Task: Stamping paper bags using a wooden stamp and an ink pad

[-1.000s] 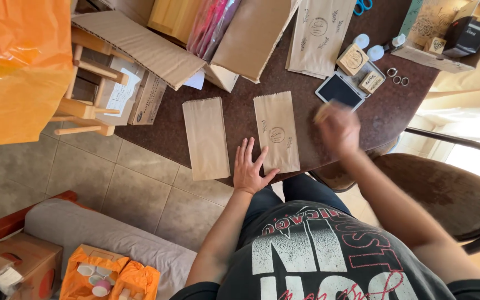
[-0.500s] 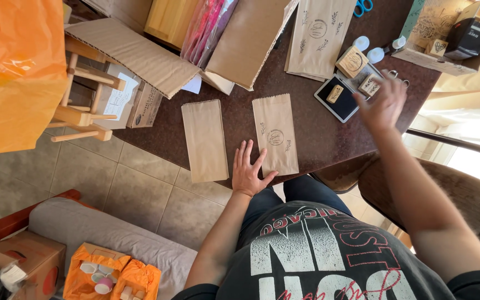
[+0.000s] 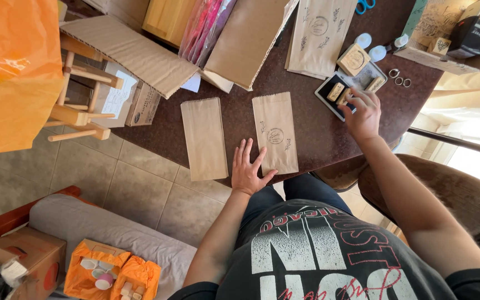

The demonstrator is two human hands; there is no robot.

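Two brown paper bags lie flat on the dark brown table: a plain bag on the left and a stamped bag with a round mark and leaf sprigs. My left hand rests flat, fingers spread, at the table edge beside the stamped bag's lower corner. My right hand reaches to the black ink pad and closes on a small wooden stamp pressed on it. A second small wooden stamp sits on the pad too.
A larger round-motif wooden stamp, small bottles, rings, a stack of stamped bags, blue scissors and a cardboard tray lie beyond. Corrugated cardboard, a wooden stool and orange wrap stand left. A chair is right.
My right hand has moved from above the stamped bag out to the right, onto the ink pad, where it now grips a small stamp. My left hand has stayed put.
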